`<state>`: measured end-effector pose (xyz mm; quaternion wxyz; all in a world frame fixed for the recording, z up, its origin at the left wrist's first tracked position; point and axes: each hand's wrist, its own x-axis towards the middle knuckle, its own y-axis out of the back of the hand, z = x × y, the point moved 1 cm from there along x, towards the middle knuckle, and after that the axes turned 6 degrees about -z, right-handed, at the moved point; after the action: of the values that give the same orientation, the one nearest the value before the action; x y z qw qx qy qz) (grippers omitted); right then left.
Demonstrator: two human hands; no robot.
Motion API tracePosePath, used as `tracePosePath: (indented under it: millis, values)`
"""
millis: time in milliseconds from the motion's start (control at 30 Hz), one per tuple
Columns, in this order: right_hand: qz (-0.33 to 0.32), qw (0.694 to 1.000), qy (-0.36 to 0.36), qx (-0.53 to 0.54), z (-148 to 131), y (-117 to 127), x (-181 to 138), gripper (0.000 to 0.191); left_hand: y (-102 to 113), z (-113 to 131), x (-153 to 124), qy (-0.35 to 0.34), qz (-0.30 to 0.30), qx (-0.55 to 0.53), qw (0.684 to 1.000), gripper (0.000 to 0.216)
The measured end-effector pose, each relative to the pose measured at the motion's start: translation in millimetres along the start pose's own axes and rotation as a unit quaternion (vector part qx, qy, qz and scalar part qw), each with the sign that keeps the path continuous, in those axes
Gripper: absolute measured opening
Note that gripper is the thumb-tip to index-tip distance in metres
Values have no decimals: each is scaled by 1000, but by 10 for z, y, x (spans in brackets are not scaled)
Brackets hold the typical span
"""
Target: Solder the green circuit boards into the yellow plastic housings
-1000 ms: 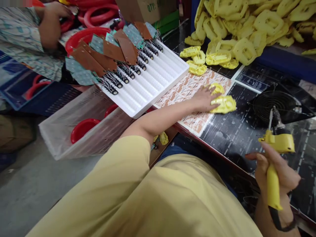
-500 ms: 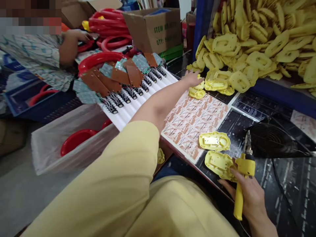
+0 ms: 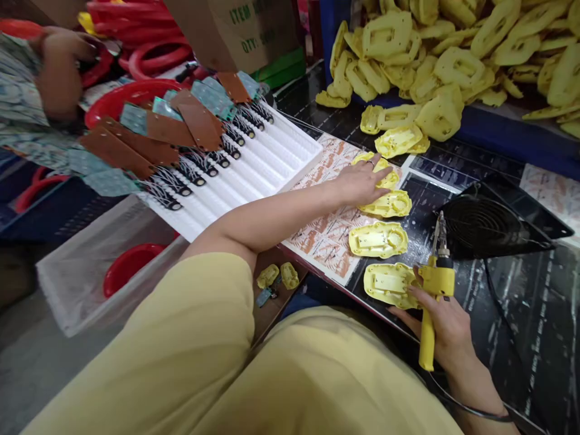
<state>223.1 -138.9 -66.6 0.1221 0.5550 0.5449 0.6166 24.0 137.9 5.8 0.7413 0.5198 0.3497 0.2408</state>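
My left hand (image 3: pixel 360 181) lies flat, fingers stretched out, on a yellow plastic shell (image 3: pixel 385 175) at the edge of a printed sheet (image 3: pixel 324 235). Three more yellow shells run in a column toward me: one (image 3: pixel 387 204) just below my left fingers, one (image 3: pixel 378 239) in the middle, one (image 3: pixel 389 284) nearest. My right hand (image 3: pixel 441 320) is closed round the yellow handle of a soldering iron (image 3: pixel 430 302), tip pointing up, and its fingertips touch the nearest shell.
A heap of yellow shells (image 3: pixel 444 54) fills the back right. A white slotted tray (image 3: pixel 267 163) holds brown circuit boards (image 3: pixel 149 136) with wires. A black fan (image 3: pixel 489 223) sits right of the iron. Another person's arm (image 3: pixel 54 72) works at far left beside red rings (image 3: pixel 136 36).
My left hand reached back to the pile, then returned with more shells; a column of shells now lies on the table. My right hand with the iron stayed by the nearest shell.
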Motion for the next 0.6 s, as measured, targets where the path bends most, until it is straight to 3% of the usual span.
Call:
tracePosePath:
  millis: [100, 200, 300, 400, 500, 600]
  values:
    - [0, 1000, 14, -14, -10, 5, -5, 40, -53, 102, -320, -34, 60, 64, 996, 61]
    - [-16, 1000, 14, -16, 20, -25, -40, 51, -117, 146, -457, -104, 41, 90, 990, 50]
    - [-26, 999, 14, -14, 37, -49, -51, 55, -162, 74, -374, -78, -11, 40, 996, 54]
    - [-27, 999, 15, -19, 21, -41, -4, 49, -170, -22, -206, -38, 2, 5, 999, 61]
    - [-13, 1000, 22, -13, 1, -19, 50, 45, -210, -33, -128, -80, -9, 25, 996, 58]
    - [2, 999, 25, -20, 10, -7, 26, 49, -285, -1, -229, -111, -16, 62, 992, 53]
